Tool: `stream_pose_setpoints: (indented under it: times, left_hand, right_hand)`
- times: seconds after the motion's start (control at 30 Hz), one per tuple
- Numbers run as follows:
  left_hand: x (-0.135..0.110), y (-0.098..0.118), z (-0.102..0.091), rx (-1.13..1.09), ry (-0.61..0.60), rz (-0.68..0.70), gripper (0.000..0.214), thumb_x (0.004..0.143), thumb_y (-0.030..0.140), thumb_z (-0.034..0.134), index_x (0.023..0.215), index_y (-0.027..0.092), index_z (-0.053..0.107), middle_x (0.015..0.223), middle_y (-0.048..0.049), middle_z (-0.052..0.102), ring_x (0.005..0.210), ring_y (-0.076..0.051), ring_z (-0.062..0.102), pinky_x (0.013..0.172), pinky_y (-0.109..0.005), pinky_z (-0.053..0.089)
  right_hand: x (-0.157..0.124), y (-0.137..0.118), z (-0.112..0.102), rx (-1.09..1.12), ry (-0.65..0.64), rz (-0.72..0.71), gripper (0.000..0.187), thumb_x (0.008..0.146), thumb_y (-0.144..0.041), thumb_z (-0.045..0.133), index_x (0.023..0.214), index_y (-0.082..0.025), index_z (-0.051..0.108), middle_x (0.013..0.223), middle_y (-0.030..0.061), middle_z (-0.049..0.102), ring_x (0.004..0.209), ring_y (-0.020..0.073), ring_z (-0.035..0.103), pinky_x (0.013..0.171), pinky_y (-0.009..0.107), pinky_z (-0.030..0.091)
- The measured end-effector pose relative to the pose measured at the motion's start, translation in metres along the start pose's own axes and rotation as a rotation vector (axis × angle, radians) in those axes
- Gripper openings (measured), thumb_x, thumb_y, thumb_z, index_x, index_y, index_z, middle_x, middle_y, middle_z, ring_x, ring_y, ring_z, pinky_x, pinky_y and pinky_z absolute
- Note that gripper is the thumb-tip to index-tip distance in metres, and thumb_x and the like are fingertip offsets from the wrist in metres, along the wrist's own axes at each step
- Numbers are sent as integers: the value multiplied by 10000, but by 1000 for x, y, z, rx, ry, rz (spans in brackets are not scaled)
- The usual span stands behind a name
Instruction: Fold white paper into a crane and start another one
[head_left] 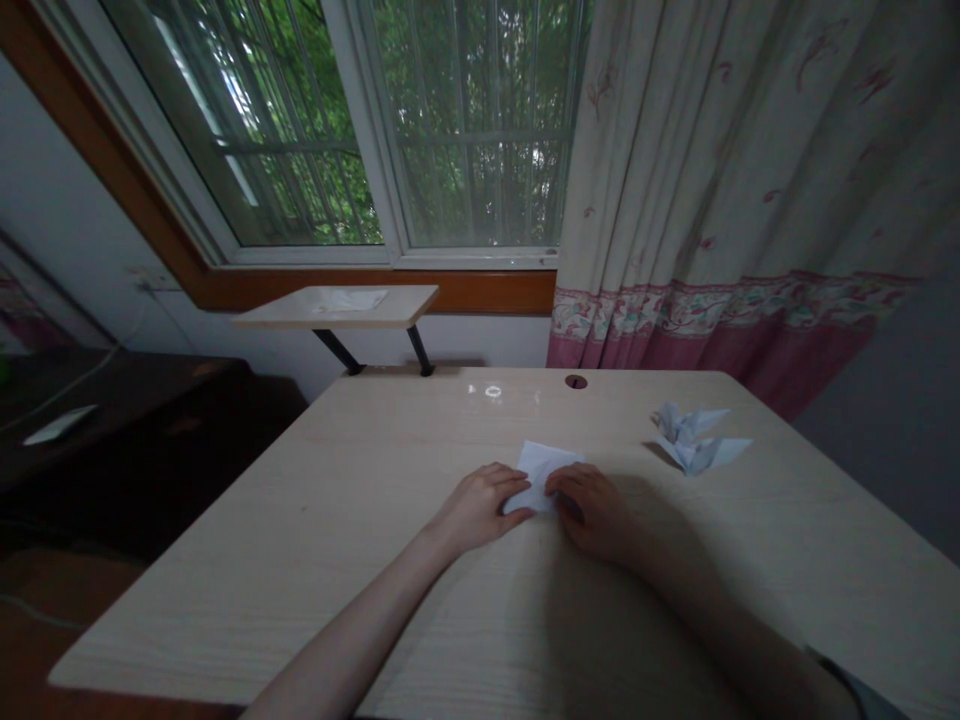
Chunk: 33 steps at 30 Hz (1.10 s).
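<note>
A small folded piece of white paper [541,462] lies on the light wooden desk, in front of me. My left hand [484,507] grips its left side, with the fingertips on top and the thumb along the near edge. On the paper's right side, my right hand [594,512] bends its fingers onto the surface; its thumb is partly in shadow. Two folded paper cranes [697,445] with spread wings stand close together farther right on the desk.
The desk [360,580] has a round cable hole [576,382] near its back edge. A raised shelf [300,310] at the back left carries some white paper [352,299]. Behind are a barred window and a patterned curtain [675,200]. A dark low cabinet [112,400] stands left.
</note>
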<state>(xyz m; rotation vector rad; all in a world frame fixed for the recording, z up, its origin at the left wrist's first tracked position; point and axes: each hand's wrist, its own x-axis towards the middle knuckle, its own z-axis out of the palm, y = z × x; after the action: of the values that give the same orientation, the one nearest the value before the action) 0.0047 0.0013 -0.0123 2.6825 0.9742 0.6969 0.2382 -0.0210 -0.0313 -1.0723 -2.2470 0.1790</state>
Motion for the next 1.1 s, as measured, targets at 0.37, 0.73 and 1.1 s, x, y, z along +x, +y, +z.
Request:
stream_pose_setpoints:
  times: [0.37,0.73,1.1]
  left_hand:
    - [0,-1,-3,-36,-79,-7,299,947,352,589,1211,221,640,1237,-47,677,1154,-212,592,1023,-380,474]
    - [0,1,-2,-113,-77,5,223,971,224,530,1144,221,670,1220,-28,686,1135,-181,593,1016,-350,475]
    - [-1,-2,3,-183,-49,-6,232,959,173,527,1147,194,662,1195,-52,694,1122,-187,613,1007,-352,494]
  right_hand:
    - [1,-3,0,35,-16,4,211,804,-79,474,937,-196,589,928,61,641,918,219,567,911,418,454]
    - [4,-5,-1,64,18,-9,134,856,-132,473,846,-198,589,854,54,646,831,200,587,809,364,484]
    - [4,0,5,-64,-22,31,128,901,-169,512,866,-200,631,892,69,685,858,213,613,853,382,497]
